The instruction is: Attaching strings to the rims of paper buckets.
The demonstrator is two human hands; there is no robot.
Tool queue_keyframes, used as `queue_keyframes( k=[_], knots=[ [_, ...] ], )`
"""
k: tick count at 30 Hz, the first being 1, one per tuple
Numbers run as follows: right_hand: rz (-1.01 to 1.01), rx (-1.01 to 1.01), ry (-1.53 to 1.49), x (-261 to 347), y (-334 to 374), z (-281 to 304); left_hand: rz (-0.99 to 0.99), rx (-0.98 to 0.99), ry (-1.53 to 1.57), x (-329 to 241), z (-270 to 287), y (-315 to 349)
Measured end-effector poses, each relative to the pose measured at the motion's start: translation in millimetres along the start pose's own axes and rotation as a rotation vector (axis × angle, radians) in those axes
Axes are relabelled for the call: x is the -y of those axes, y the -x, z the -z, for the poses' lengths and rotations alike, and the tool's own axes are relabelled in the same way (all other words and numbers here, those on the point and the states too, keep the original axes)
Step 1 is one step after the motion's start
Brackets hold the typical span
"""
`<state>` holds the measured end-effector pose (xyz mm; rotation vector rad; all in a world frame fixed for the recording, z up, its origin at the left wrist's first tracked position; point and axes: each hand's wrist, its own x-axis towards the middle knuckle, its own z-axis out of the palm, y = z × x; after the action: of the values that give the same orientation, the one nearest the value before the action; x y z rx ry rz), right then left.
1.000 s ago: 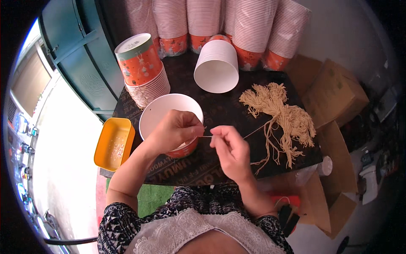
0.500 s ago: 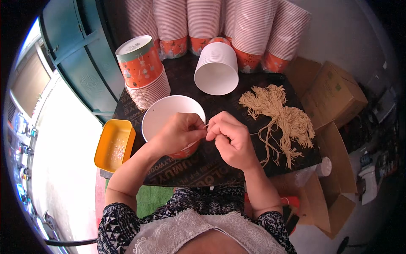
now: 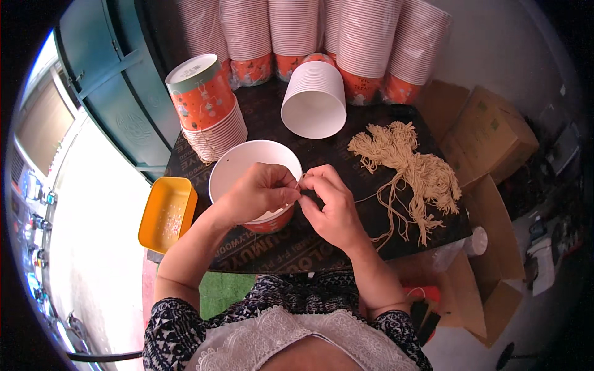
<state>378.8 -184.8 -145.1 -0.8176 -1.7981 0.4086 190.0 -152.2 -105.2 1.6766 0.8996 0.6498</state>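
Observation:
A round paper bucket (image 3: 230, 166), white inside and orange outside, stands upright in front of me with a small hole near its rim. Over its near right rim, my left hand (image 3: 255, 195) pinches the end of a thin cord. Close against it, the fingertips of my right hand (image 3: 332, 203) are closed on the same cord. From there a thin strand runs right toward a loose bundle of beige cords (image 3: 427, 176) on the dark table (image 3: 272, 247). My fingers hide most of the held piece.
A yellow tray (image 3: 151, 213) with small bits in it sits at the table's left edge. Behind are an upside-down bucket stack (image 3: 201, 102), a stack lying on its side (image 3: 314, 102) and several plastic-wrapped stacks (image 3: 365, 46). Cardboard boxes (image 3: 495, 136) stand at right.
My right hand has shifted slightly left and closer to my left hand, fingers still pinched. The strand trailing to the bundle now shows longer. The bucket stays in place.

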Motion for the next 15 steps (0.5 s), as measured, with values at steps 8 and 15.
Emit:
queue_keyframes(
  k=[8, 15],
  knots=[
    [-0.003, -0.083, -0.005, 1.4, 5.4, -2.1, -0.047, 0.004, 0.001, -0.4, -3.2, -3.5],
    [0.156, -0.131, 0.162, 9.2, 13.9, -5.8, 0.017, 0.01, -0.025, -0.4, -1.5, -7.3]
  ],
)
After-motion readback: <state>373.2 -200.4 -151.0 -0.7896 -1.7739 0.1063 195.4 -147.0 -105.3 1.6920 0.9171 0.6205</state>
